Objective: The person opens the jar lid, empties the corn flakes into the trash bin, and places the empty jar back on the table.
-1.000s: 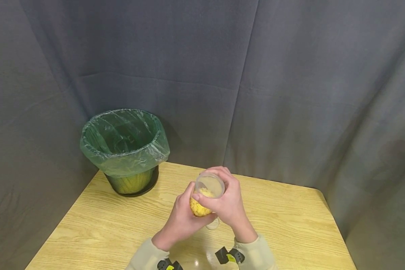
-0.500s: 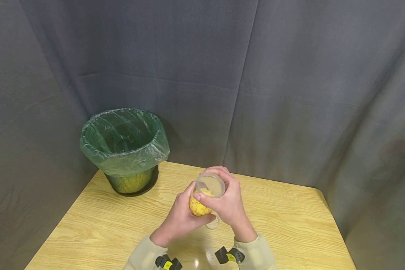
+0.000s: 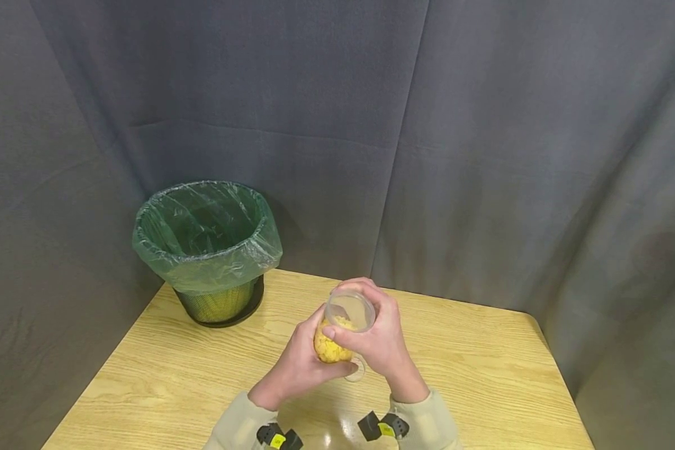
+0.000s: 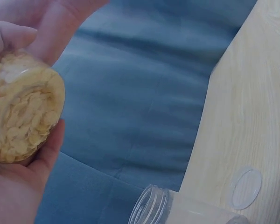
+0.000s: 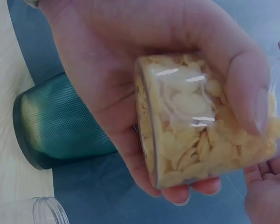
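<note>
open room lies over the table (image 3: pixel 478 369) to the right of the right hand (image 3: pixel 379 334), and over the left stretch below the tall lined bin (image 3: pixel 219 306), which blocks the back left corner; the curtain (image 3: pixel 315 125) walls off the back and both sides; the flake jar (image 3: pixel 330 347) and clear cup (image 3: pixel 350 303) fill the gap between the right hand and left hand (image 3: pixel 300 359); beneath them an upright clear jar (image 4: pixel 191 210) and flat disc (image 4: pixel 246 189) obstruct the table

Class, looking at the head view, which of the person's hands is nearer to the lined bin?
Left. The left hand is to the right of the lined bin, closer to the camera wearer; the right hand is farther right still.
</note>
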Demonstrator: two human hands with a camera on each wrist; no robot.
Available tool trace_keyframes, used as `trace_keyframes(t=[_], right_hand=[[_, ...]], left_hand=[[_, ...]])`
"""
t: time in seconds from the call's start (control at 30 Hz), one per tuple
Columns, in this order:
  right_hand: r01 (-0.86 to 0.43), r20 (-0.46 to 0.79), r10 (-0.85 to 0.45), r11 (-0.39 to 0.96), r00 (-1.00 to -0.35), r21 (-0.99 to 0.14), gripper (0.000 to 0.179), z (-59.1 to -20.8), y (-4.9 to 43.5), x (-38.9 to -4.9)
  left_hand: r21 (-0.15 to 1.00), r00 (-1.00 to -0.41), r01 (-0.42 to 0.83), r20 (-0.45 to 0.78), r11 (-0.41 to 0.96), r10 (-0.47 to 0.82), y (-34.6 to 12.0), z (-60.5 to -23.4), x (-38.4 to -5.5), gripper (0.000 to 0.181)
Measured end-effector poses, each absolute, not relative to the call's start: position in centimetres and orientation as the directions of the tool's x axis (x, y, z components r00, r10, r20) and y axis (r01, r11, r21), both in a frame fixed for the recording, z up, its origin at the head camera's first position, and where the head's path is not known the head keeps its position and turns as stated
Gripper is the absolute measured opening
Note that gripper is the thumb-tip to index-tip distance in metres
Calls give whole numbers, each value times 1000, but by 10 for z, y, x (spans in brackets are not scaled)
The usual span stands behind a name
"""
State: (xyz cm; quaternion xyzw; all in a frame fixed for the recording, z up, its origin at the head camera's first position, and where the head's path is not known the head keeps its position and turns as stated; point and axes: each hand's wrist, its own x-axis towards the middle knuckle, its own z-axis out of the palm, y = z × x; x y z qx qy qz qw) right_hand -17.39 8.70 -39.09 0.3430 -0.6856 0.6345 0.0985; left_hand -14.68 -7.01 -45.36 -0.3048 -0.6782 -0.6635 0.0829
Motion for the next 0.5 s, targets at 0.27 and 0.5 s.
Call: trace_keyframes(t=[0.27,0.5], right_hand=[[-542,574,-498,-227,-650,-810,44,-390,92,-177],[-531,567,-504,-230,-651,-815,65,-388,92,-177]], left_hand=[[864,-769,459,503,-207,394,-66,-452,-140,56],[863,-791,480,504,-159,347,-65,-450,-140,62]])
